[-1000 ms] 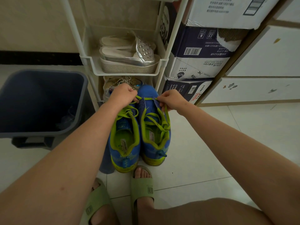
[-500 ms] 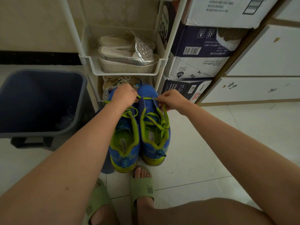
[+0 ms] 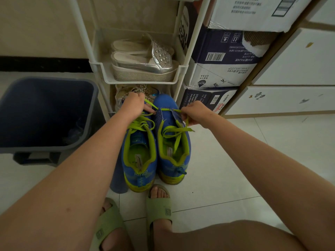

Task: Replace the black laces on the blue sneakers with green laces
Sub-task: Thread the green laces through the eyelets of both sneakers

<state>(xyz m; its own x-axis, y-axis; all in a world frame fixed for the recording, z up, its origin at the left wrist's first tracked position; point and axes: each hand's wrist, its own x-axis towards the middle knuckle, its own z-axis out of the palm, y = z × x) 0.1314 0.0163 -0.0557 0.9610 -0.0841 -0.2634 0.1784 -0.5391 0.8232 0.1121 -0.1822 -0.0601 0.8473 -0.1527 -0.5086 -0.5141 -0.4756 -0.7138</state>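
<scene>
**Lacing position: sneakers on a tiled floor in front of a shoe rack**

**Surface and room.** The floor [image 3: 235, 169] is pale glossy tile with thin dark joints. A beige wall [image 3: 36, 24] with a black skirting strip [image 3: 36, 64] closes the room behind.

**Surroundings.** A white rack [image 3: 97, 66] stands against the wall. Its tray holds a pair of silver sandals [image 3: 145, 58], and more shoes sit below, partly hidden. A dark blue bin [image 3: 45, 113] stands left of the rack. Stacked boxes [image 3: 226, 57] stand on its right, then a white cabinet [image 3: 290, 98]. Two feet in green slides [image 3: 159, 205] rest on the near floor.

**Task items.** The blue sneakers [image 3: 141, 171] stand side by side on the floor, toes toward the rack and heels just ahead of the slides. A green lace [image 3: 168, 109] runs across the front eyelets of the sneaker nearer the boxes. More lace lies loose over both tongues.

**Hands.** The left hand [image 3: 134, 104], fingers curled, pinches one end of this lace. It sits above the toe of the sneaker nearer the bin and hides that toe. The right hand [image 3: 194, 112] pinches the other end beside the sneaker nearer the boxes, and the tip hangs below the fingers.

**Obstructions.** The left forearm covers one side of the sneaker nearer the bin.
</scene>
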